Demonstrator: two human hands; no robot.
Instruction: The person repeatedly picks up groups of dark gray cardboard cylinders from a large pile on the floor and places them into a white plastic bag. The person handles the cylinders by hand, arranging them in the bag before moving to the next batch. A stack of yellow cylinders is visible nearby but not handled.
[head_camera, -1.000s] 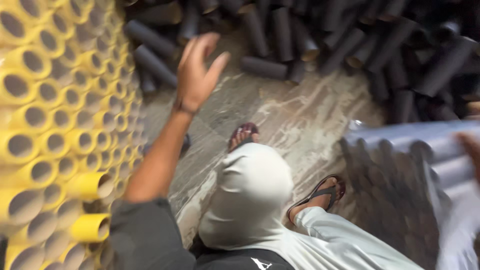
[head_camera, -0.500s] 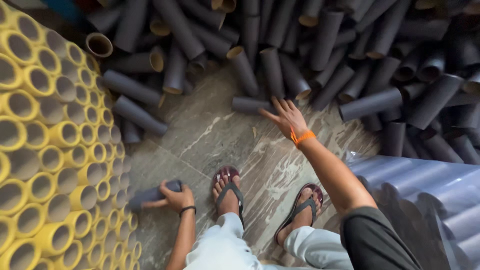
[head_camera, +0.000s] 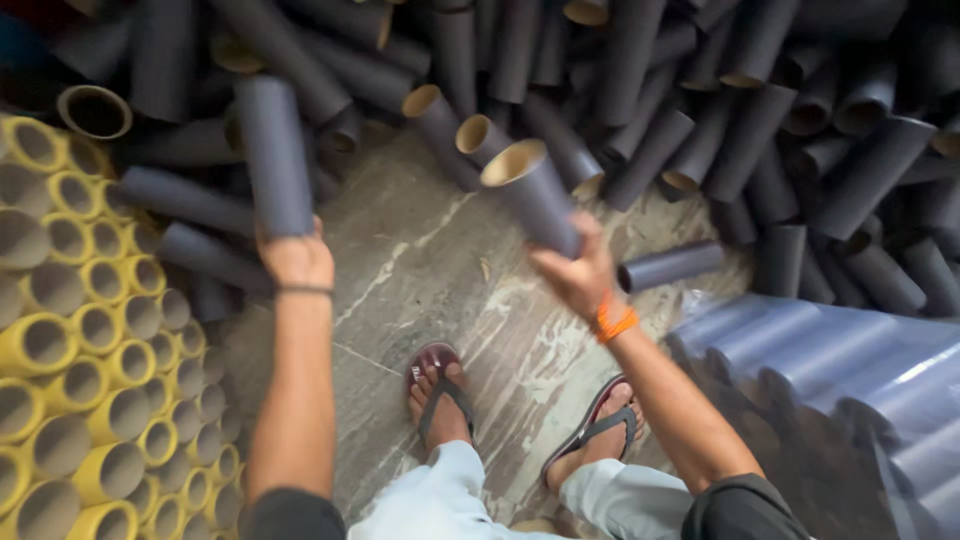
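My left hand (head_camera: 294, 256) grips a dark grey cardboard tube (head_camera: 273, 150) by its lower end, holding it upright above the floor. My right hand (head_camera: 578, 275), with an orange band at the wrist, holds a second dark grey tube (head_camera: 534, 192) tilted so its open tan end points up and left. Both tubes are raised in front of a loose heap of similar grey tubes (head_camera: 640, 90) at the back.
A stacked wall of yellow tubes (head_camera: 80, 380), open ends facing me, fills the left side. Plastic-wrapped grey tubes (head_camera: 850, 370) lie at the right. One loose grey tube (head_camera: 672, 265) lies on the stone floor (head_camera: 430, 270). My sandalled feet (head_camera: 440, 390) stand below.
Both hands have lifted a grey tube each: the left rose from the floor by the yellow stack, the right closed on a tube from the heap and raised it.
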